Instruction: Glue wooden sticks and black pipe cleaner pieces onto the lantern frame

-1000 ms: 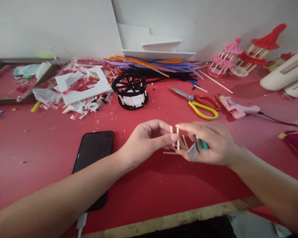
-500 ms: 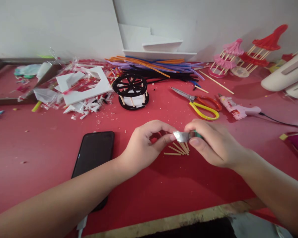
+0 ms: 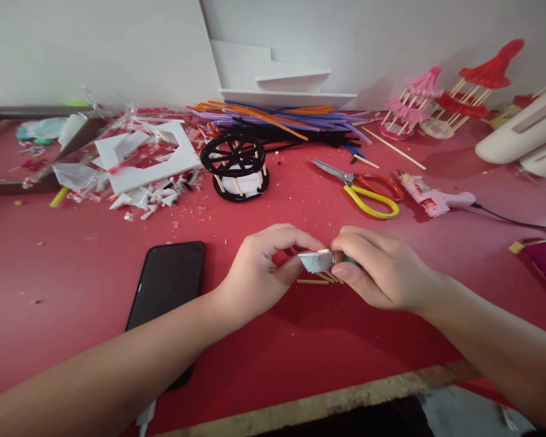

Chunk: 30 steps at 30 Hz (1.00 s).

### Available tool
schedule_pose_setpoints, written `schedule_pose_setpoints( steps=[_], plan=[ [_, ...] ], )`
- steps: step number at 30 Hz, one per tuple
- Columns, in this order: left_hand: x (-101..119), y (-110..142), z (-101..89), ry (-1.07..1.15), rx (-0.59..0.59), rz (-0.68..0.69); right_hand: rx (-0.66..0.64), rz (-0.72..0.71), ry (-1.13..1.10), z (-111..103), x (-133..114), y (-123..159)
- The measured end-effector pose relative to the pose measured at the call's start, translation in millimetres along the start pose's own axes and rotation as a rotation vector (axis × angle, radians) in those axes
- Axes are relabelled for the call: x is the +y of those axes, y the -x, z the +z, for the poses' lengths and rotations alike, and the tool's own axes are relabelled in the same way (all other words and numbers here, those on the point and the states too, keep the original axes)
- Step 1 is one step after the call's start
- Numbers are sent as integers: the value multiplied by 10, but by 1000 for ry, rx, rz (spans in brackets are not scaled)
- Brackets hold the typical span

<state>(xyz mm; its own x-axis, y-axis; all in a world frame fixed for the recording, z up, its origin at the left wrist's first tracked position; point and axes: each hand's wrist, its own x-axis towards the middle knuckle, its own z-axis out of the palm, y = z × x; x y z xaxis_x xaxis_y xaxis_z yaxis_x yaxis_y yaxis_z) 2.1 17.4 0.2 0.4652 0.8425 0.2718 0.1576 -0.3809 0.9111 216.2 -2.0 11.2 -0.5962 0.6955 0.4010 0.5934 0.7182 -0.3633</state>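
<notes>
My right hand (image 3: 382, 267) is closed around the green handle of a small knife, its short wide metal blade (image 3: 316, 262) pointing left. My left hand (image 3: 268, 261) is closed in a pinch just behind the blade. A pale wooden stick (image 3: 323, 250) shows its tip above the blade at my left fingers; the rest of it is hidden. Several short cut sticks (image 3: 313, 281) lie on the red table under both hands, partly covered. Beyond them stands a round frame of black pipe cleaners (image 3: 233, 153) joined by short wooden posts over a white base.
A phone (image 3: 168, 282) lies by my left forearm. Scissors (image 3: 359, 188) and a pink glue gun (image 3: 437, 193) with a cord lie to the right. White foam board scraps (image 3: 155, 161), pipe cleaners (image 3: 273, 121) and pink and red models (image 3: 409, 100) are at the back.
The knife blade has moved slightly left and down, now overlapping my left fingertips more. The stick's pale tip now shows above it. The camera view has shifted a little.
</notes>
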Motion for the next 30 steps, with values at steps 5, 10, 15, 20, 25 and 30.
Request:
schedule_pose_setpoints(
  steps=[5,10,15,20,25,30],
  plan=[
    [-9,10,5,6,-10,2,-12,-3,7,1,1,8],
    [-16,17,7,3,-7,-19,-22,-9,7,2,5,12],
    [-2,4,13,-8,-2,-15,-31,1,15,6,1,14],
    [4,11,14,-12,-10,-13,-40,4,7,4,12,11],
    [4,38,-1,-58,-9,49,-49,-31,-61,-18,-1,15],
    [46,67,-44,-147,-16,259,-65,-89,-198,-3,-43,-8]
  ],
)
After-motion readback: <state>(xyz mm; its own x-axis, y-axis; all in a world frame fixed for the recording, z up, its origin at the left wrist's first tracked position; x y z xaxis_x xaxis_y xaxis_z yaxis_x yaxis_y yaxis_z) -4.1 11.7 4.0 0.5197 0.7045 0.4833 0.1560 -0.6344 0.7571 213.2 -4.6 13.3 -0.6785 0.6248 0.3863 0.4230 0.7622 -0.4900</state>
